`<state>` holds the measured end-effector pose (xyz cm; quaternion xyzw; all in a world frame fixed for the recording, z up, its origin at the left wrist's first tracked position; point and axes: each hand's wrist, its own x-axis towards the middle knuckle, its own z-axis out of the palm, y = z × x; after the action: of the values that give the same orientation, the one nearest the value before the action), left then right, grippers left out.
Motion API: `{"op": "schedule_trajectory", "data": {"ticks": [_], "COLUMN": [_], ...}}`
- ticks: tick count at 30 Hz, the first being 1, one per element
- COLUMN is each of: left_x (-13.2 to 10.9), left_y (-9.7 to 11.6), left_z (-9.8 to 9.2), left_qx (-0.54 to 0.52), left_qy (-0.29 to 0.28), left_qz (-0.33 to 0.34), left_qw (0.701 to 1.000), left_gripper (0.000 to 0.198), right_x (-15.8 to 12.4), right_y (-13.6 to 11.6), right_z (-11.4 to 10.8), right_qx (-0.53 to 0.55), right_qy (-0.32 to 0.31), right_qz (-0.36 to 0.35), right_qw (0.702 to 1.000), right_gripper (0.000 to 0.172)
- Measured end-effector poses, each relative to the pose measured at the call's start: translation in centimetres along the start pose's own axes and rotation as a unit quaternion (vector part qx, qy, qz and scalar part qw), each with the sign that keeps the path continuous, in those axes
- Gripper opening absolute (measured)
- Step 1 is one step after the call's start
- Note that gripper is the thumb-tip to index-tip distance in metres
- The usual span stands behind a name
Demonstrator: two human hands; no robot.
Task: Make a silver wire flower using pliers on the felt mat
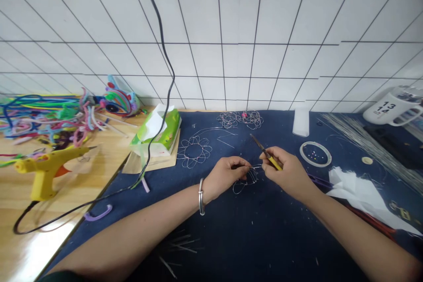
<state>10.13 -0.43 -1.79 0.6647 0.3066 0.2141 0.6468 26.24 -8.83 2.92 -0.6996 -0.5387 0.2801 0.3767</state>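
Note:
Between the fingertips of my left hand [231, 174] is pinched a looped wire piece [246, 181], its thin loops hanging over the dark blue cloth. My right hand [284, 172] is closed around a yellow-handled tool with a dark narrow tip, which looks like pliers [273, 161]; the tip points up and away to the left. The right fingertips come close to wire ends that stretch from the left hand; whether they touch is unclear. Behind the left hand lies a flower-shaped wire ring [194, 152]. Two wire bundles [240, 119] rest near the wall.
At left are a yellow glue gun [49, 169], its black cord [161, 37], a green tissue pack [157, 132] and pipe cleaners [39, 119]. At right are a round dish [315, 154] with beads, straight wires [380, 145], white tissue [358, 191] and a white mug [390, 108].

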Motion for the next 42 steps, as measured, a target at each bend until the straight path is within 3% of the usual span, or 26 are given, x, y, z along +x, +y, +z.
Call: {"op": "schedule_trajectory", "data": {"ticks": [15,21,27,33,42], "left_x": [-0.2,-0.4,-0.1,0.4,0.5], "left_y": [0.5,0.9,0.4,0.1,-0.3], "left_z": [0.1,0.2,-0.4,-1.4,-1.4], "left_qx": [0.027,0.018,-0.006,-0.012,0.009], "left_qy": [-0.022,-0.037,0.01,0.087,0.085], "left_qz": [-0.006,-0.012,-0.022,-0.002,0.0], "left_qw": [0.999,0.999,1.0,0.996,0.996], "left_gripper": [0.016,0.013,0.014,0.017,0.018], "right_x": [0.0,0.3,-0.4,-0.7,-0.8], "right_y": [0.5,1.0,1.3,2.9,3.0], "right_z": [0.1,0.1,-0.7,-0.8,0.1], "right_qx": [0.082,0.098,-0.085,-0.306,-0.447], "right_qy": [-0.033,-0.016,0.046,0.01,0.027], "right_qz": [0.017,0.022,-0.056,-0.218,-0.234], "right_qw": [0.996,0.995,0.994,0.927,0.863], "right_gripper": [0.018,0.02,0.022,0.025,0.025]}}
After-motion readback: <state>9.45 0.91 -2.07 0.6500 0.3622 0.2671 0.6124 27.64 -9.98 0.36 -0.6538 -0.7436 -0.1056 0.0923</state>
